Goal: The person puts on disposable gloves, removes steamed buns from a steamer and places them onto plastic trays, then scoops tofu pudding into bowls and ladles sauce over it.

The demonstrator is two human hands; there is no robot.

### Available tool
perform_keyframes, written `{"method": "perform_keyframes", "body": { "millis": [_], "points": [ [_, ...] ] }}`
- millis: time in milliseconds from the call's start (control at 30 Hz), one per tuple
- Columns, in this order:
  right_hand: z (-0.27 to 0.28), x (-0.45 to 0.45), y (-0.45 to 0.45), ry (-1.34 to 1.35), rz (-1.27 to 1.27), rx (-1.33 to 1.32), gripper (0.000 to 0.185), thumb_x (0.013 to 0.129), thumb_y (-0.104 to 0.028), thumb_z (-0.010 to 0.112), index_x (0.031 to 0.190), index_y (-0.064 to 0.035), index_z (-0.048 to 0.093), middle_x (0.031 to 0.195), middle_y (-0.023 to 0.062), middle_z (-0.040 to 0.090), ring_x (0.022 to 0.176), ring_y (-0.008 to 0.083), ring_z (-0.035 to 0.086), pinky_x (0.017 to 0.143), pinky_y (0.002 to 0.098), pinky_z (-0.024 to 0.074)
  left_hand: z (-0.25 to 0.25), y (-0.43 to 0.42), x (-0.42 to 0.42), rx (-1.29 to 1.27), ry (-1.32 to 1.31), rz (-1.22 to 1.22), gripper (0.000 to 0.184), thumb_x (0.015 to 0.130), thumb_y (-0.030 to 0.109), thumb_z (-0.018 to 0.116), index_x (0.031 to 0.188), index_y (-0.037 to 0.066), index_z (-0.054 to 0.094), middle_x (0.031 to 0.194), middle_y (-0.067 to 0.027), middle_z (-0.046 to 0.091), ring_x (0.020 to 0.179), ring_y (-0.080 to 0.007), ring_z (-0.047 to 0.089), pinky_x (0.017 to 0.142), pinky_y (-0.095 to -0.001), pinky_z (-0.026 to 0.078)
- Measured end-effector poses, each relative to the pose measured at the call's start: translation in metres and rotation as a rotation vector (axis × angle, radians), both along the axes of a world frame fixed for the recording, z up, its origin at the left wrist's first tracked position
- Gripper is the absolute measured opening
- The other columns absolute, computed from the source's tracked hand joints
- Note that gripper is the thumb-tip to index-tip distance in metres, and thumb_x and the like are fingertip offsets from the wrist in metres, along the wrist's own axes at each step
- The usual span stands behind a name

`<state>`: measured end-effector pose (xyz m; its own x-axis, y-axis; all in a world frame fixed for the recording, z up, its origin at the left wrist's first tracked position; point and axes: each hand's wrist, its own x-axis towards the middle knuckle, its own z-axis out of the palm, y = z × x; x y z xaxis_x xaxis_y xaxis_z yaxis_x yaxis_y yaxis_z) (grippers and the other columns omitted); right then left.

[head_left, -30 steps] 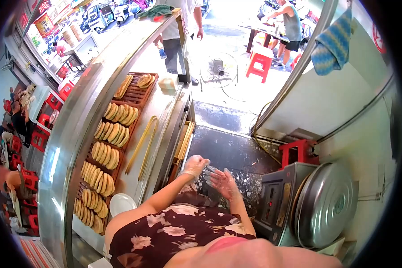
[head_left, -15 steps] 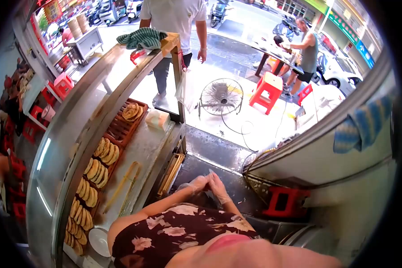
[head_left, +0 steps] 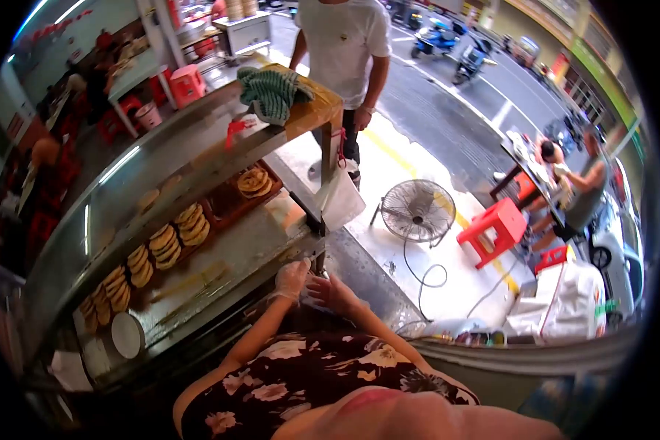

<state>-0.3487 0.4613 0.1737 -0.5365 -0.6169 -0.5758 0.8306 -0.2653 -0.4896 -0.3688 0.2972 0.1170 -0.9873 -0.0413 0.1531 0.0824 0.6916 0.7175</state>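
My left hand [head_left: 292,280], in a clear plastic glove, is raised by the front edge of the metal counter [head_left: 235,277]; blur hides how its fingers are bent. Close to its right, my right hand [head_left: 334,294] has its fingers stretched out, with nothing visible in them. A small gap separates the hands. On the counter, rows of browned flatbreads [head_left: 165,246] lean together, and a few more flatbreads [head_left: 254,182] lie on a reddish-brown tray [head_left: 224,208]. Blurred yellowish tongs [head_left: 191,284] and a white plate [head_left: 128,336] lie nearer me.
A glass-sided frame carries a green striped towel [head_left: 273,95] on its top, and a white bag [head_left: 342,199] hangs from its post. Beyond stand a person in a white shirt [head_left: 345,51], a floor fan [head_left: 418,211] with a trailing cord, and a red stool [head_left: 493,233].
My view has swung left toward the counter. My hands, together half a second ago, have come apart and are now near the counter's edge. The person in white has turned.
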Motion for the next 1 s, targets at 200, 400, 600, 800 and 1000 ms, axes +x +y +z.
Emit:
{"method": "perform_keyframes", "body": {
  "millis": [200, 400, 600, 800, 1000],
  "points": [
    [0.015, -0.041, 0.013, -0.066, 0.416, -0.595, 0.074, 0.084, -0.052, 0.047, 0.138, -0.0056, 0.026, 0.138, 0.0083, 0.034, 0.124, 0.0213, 0.036, 0.101, 0.0338, 0.0267, 0.042, 0.024, 0.009, 0.273, -0.249, 0.463, 0.052, 0.085, 0.045, 0.05, 0.064, -0.002, 0.06, 0.066, -0.026, 0.053, 0.065, -0.0402, 0.051, 0.061, -0.0451, 0.04],
    [0.023, -0.036, 0.012, 0.139, 0.527, -0.71, 0.075, 0.085, -0.047, 0.049, 0.14, -0.0051, 0.02, 0.144, 0.0069, 0.024, 0.126, 0.0216, 0.03, 0.103, 0.0355, 0.0225, 0.052, 0.01, 0.021, 0.147, -0.154, 0.676, 0.044, 0.086, 0.041, 0.048, 0.084, 0.0, 0.065, 0.073, -0.0218, 0.06, 0.07, -0.0379, 0.059, 0.066, -0.038, 0.046],
    [0.021, -0.02, -0.011, 0.164, 0.45, -0.725, 0.064, 0.087, -0.041, 0.048, 0.137, -0.006, 0.028, 0.143, 0.0083, 0.027, 0.128, 0.0243, 0.029, 0.105, 0.0393, 0.0209, 0.055, -0.024, 0.04, 0.128, -0.073, 0.78, 0.047, 0.088, 0.04, 0.045, 0.076, -0.002, 0.064, 0.077, -0.0261, 0.058, 0.072, -0.0417, 0.054, 0.063, -0.0445, 0.043],
    [0.02, -0.03, -0.045, -0.191, 0.078, -0.645, 0.038, 0.088, -0.033, 0.049, 0.118, -0.0098, 0.052, 0.122, 0.0088, 0.052, 0.114, 0.024, 0.045, 0.099, 0.0411, 0.0311, 0.029, -0.052, 0.081, 1.33, -0.091, 0.58, 0.04, 0.089, 0.047, 0.045, 0.101, 0.01, 0.052, 0.08, -0.003, 0.057, 0.075, -0.0177, 0.056, 0.065, -0.0331, 0.046],
    [0.008, -0.014, -0.112, -0.099, 0.32, -0.559, 0.025, 0.09, -0.022, 0.049, 0.112, -0.0098, 0.053, 0.108, 0.0037, 0.056, 0.102, 0.0161, 0.05, 0.091, 0.0281, 0.0374, 0.06, -0.017, 0.056, 1.603, 0.147, 0.585, 0.047, 0.088, 0.047, 0.046, 0.094, 0.003, 0.059, 0.095, -0.0108, 0.06, 0.087, -0.022, 0.056, 0.084, -0.0333, 0.043]
  ]
}}
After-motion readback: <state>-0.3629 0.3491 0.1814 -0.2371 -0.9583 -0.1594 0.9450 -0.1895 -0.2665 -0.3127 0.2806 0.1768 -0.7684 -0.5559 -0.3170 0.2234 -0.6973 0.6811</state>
